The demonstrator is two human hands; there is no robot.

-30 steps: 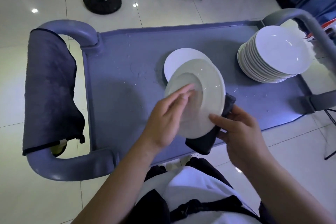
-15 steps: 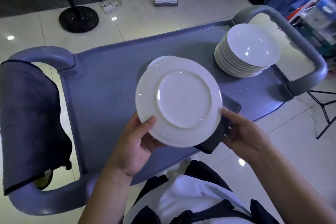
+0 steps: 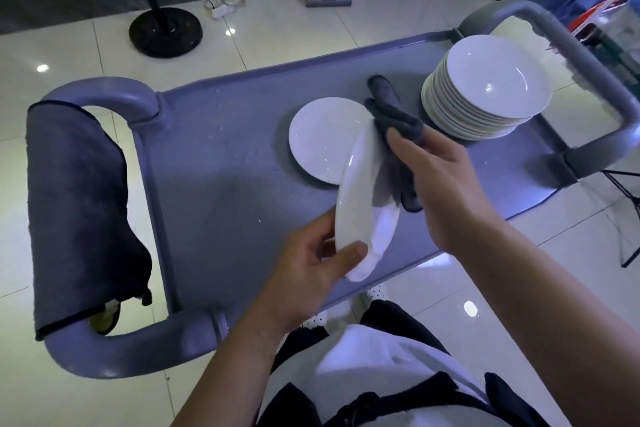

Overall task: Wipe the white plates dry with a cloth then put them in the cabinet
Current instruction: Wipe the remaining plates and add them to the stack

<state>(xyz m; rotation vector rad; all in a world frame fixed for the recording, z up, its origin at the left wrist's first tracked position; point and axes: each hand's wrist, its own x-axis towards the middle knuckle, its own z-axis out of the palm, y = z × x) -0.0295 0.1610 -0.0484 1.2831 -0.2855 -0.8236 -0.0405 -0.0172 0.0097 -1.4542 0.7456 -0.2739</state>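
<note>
2 hands (image 3: 304,263) (image 3: 446,184), 1 held plate (image 3: 356,191), 1 cloth (image 3: 398,121), 1 stack (image 3: 485,94).

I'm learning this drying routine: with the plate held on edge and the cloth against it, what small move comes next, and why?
Probably sweep the dark cloth across the inner face of the held plate. The left hand grips the plate's lower rim, holding it on edge, and the right hand already presses the cloth against that face, so wiping looks under way rather than finished.
</note>
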